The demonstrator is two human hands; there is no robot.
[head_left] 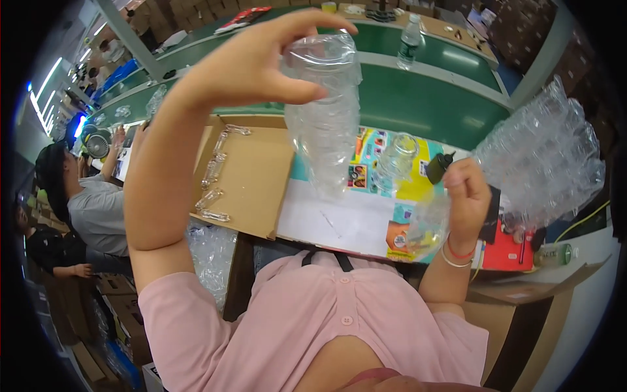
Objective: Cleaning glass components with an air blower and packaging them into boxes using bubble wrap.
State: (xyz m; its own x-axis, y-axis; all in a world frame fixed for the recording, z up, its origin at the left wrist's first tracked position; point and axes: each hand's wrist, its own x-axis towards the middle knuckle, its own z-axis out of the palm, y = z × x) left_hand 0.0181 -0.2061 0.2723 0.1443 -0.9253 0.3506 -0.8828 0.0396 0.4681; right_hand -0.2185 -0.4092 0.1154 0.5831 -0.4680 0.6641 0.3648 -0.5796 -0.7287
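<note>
My left hand (pixel 258 68) is raised over the table, thumb and fingers curved round a tall nested stack of clear plastic shells (pixel 325 117). The stack's lower end tapers down above the printed sheet. My right hand (pixel 469 196) is closed at the table's right side, with its fingers pinched on a single clear plastic shell (pixel 428 225). Just beyond those fingers stands a small dark dropper bottle (pixel 436 168). Another clear plastic shell (pixel 397 157) rests on the colourful printed sheet (pixel 366 219) between my hands.
An open cardboard tray (pixel 255 179) holds several small clear pieces on the left. More clear shells are piled (pixel 542 157) at the right. A water bottle (pixel 409 42) stands on the green conveyor (pixel 450 85). Another bottle (pixel 555 255) lies at right. A co-worker (pixel 95 202) is at left.
</note>
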